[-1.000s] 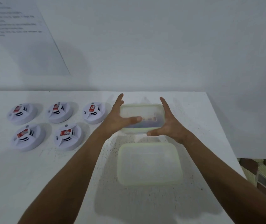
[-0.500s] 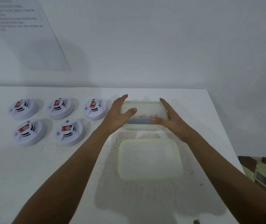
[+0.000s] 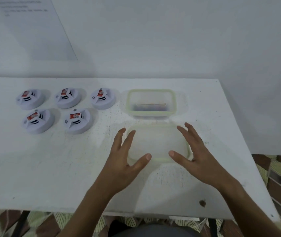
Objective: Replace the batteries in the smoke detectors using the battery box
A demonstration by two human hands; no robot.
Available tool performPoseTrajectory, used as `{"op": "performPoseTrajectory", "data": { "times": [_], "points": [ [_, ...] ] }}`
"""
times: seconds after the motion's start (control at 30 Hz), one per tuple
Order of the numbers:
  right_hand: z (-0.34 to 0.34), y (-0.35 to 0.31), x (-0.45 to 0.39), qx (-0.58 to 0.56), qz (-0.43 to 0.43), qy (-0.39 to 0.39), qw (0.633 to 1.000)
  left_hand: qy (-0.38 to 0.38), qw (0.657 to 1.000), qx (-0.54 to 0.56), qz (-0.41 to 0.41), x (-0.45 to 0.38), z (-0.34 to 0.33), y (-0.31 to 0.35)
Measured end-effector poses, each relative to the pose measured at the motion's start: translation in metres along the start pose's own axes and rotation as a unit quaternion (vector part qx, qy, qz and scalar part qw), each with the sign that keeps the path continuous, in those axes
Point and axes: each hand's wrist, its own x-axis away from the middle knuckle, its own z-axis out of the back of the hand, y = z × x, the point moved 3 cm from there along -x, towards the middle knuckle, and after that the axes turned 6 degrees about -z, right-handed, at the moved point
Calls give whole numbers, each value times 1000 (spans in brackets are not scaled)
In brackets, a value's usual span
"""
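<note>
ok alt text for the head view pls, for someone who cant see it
Two open hands, left hand and right hand, hover at either side of a lid lying on a white table. Behind it sits an open battery box, with five smoke detectors to its left.

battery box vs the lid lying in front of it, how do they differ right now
The battery box is deep, stands open at the far side of the table and holds something dark and blurred; the lid is flat, nearer the person and holds nothing. No hand is at the box, while the left hand and right hand flank the lid with spread fingers. Both are translucent, rounded rectangles with pale green rims.
</note>
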Motion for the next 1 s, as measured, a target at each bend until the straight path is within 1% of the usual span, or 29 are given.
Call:
{"op": "performPoseTrajectory", "data": {
  "times": [0.1,0.23,0.3,0.4,0.5,0.7,0.8,0.87,0.93,0.97,1.0],
  "points": [
    [-8,8,15,-18,-15,0,1000,-6,1000,0,10,11,-9,0],
    [-17,7,19,-43,-2,0,999,-6,999,35,40,11,-18,-4],
    [-19,1,13,-60,-2,6,998,6,998,47,47,5,-15,-8],
    [-20,-5,0,-71,5,15,997,26,998,47,41,-7,-9,-10],
    [-21,-7,-11,-73,2,13,997,30,998,44,38,-18,-4,-13],
    [-20,-12,-18,-72,1,21,997,14,998,49,40,-32,0,-23],
    [-24,-10,-23,-66,7,33,997,0,999,39,26,-37,1,-26],
    [-23,-13,-28,-64,-8,41,997,-2,998,50,27,-45,6,-26],
    [-26,-17,-26,-63,-14,68,996,-7,997,68,20,-45,11,-30],
    [-30,-18,-16,-46,-21,112,992,-11,997,81,9,-34,12,-29],
    [-31,-19,-11,-34,-30,175,984,7,996,88,-4,-28,16,-33]
  ]
}}
